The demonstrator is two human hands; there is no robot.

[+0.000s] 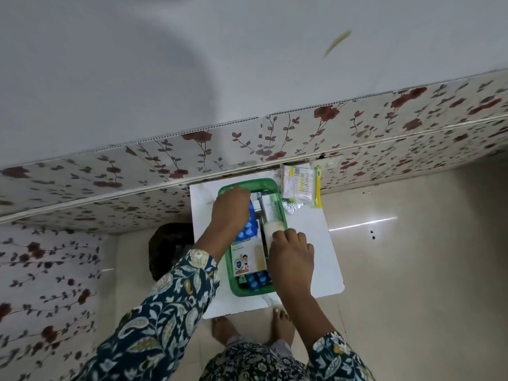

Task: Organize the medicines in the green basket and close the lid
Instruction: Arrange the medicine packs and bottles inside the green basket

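Note:
A green basket (pixel 230 283) sits on a small white table (pixel 316 257), filled with medicines: a white bandage box marked WASHPROOF (pixel 243 258), blue blister strips (pixel 258 280) and a pale box (pixel 270 207). My left hand (pixel 231 209) reaches into the far left part of the basket and rests on a blue blister pack (pixel 248 228); whether it grips it is hidden. My right hand (pixel 291 253) lies over the basket's right rim, fingers curled on a whitish bottle (pixel 272 226).
A clear packet with a yellow edge (pixel 301 184) and a silver strip (pixel 292 207) lie on the table's far right corner. The flower-patterned wall (pixel 165 166) stands just behind. A dark object (pixel 167 248) sits left of the table; my bare feet (pixel 253 325) stand at its near edge.

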